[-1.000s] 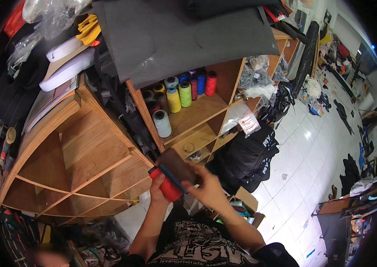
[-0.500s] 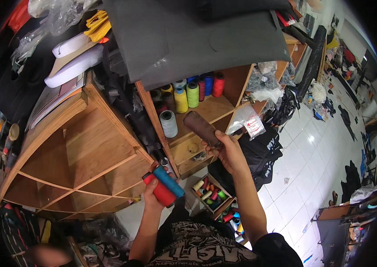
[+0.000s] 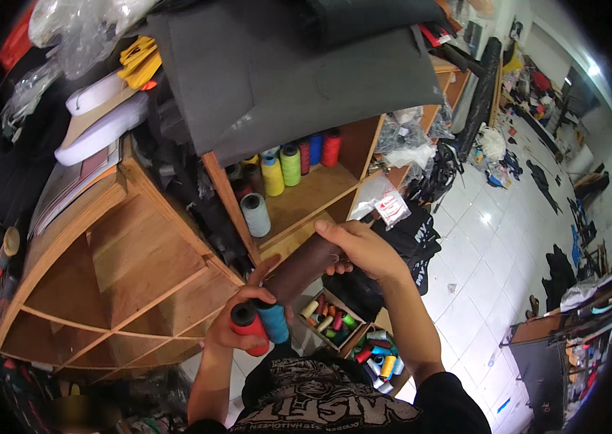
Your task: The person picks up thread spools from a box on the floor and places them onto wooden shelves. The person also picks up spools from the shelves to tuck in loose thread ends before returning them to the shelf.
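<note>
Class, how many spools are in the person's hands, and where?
3: the red spool and blue spool in the left hand, the brown spool in the right hand. Another may be hidden.

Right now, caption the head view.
Left hand holds red thread cone, blue thread cone; right hand, brown thread cone.

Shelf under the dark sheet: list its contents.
Pale spool, yellow spool, lime spool, blue spool and red spools show, with darker ones at left. The dark sheet covers part of the back; anything hidden there can't be seen.
</note>
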Available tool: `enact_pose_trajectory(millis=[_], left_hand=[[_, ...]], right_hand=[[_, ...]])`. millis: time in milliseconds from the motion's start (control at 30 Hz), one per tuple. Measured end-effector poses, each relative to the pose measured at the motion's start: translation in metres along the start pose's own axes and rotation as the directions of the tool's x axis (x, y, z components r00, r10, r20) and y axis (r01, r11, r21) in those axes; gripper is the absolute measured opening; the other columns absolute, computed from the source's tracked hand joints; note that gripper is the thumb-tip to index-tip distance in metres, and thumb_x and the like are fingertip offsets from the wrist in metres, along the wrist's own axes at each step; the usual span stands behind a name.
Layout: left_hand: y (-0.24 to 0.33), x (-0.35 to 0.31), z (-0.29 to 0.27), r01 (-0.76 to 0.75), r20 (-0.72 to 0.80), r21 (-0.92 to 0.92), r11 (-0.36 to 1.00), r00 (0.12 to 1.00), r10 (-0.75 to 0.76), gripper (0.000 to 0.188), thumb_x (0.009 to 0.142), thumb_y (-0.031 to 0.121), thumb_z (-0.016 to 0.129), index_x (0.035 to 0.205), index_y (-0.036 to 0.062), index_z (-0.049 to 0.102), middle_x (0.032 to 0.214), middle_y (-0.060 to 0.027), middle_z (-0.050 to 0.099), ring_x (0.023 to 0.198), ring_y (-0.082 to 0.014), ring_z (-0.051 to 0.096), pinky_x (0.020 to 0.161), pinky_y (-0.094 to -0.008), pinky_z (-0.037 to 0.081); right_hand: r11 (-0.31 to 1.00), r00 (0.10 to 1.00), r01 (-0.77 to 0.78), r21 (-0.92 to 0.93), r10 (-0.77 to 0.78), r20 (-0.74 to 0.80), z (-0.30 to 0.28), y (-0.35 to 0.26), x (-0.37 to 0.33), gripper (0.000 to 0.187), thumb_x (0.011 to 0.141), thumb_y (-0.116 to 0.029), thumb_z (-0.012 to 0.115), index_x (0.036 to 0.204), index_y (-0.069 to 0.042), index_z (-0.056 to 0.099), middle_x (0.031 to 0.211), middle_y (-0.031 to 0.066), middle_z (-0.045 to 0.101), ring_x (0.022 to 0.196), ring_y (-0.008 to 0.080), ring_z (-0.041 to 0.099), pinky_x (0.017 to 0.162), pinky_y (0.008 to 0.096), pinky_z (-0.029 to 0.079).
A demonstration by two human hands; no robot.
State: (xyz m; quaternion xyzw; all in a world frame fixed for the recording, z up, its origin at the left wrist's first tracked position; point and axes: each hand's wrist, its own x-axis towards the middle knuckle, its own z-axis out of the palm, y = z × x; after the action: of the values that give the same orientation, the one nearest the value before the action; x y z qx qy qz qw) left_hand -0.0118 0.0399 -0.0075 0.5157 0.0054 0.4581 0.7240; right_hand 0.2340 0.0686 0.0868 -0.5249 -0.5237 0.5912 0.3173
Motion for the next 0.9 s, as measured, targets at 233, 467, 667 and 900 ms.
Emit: enact_pose_trajectory(millis=[233, 467, 667, 900], left_hand=[[-0.007, 0.004, 0.01, 0.112, 0.064, 0.034, 0.993, 0.991, -0.114, 0.08, 0.063, 0.006, 0.07, 0.136, 0.0128, 0.037, 0.126, -0.0247, 0.043, 0.102, -0.0392, 0.054, 0.081, -0.05, 0.047], [-0.017, 0.003, 0.014, 0.355, 0.087, -0.25, 0.901, 0.935, -0.344, 0.09, 0.062, 0.007, 0.069, 0.142, 0.0047, 0.028, 0.11, -0.0202, 0.056, 0.102, -0.0305, 0.057, 0.089, -0.0421, 0.045], [-0.031, -0.002, 0.022, 0.277, 0.156, -0.327, 0.904, 0.959, -0.238, 0.079, 0.063, 0.001, 0.064, 0.136, 0.013, 0.039, 0.106, -0.0227, 0.054, 0.102, -0.0373, 0.053, 0.085, -0.0487, 0.045], [-0.025, 0.0, 0.015, 0.12, 0.144, -0.044, 0.992, 0.983, -0.113, 0.071, 0.064, 0.003, 0.067, 0.131, 0.013, 0.045, 0.105, -0.0241, 0.053, 0.099, -0.0366, 0.055, 0.084, -0.0468, 0.046]], right_hand=[[0.887, 0.841, 0.198, -0.416, -0.372, -0.393, 0.007, 0.003, 0.003, 0.057, 0.088, -0.051, 0.052, 0.08, 0.004, 0.067, 0.054, 0.0167, 0.059, 0.053, 0.0281, 0.063, 0.055, 0.0363, 0.049], [0.73, 0.831, 0.284, -0.622, -0.51, -0.22, 0.009, -0.013, 0.003, 0.052, 0.09, -0.048, 0.052, 0.092, 0.002, 0.067, 0.06, 0.0202, 0.059, 0.06, 0.0339, 0.063, 0.057, 0.0387, 0.048], [0.867, 0.894, 0.375, -0.328, -0.432, -0.119, 0.004, -0.003, 0.01, 0.05, 0.095, -0.044, 0.045, 0.103, 0.001, 0.064, 0.063, 0.0143, 0.06, 0.06, 0.022, 0.062, 0.057, 0.0326, 0.046], [0.871, 0.829, 0.491, -0.003, -0.469, -0.306, 0.028, 0.014, -0.007, 0.03, 0.092, -0.022, 0.058, 0.113, -0.001, 0.061, 0.09, 0.0055, 0.065, 0.081, 0.0103, 0.061, 0.068, 0.0249, 0.048]])
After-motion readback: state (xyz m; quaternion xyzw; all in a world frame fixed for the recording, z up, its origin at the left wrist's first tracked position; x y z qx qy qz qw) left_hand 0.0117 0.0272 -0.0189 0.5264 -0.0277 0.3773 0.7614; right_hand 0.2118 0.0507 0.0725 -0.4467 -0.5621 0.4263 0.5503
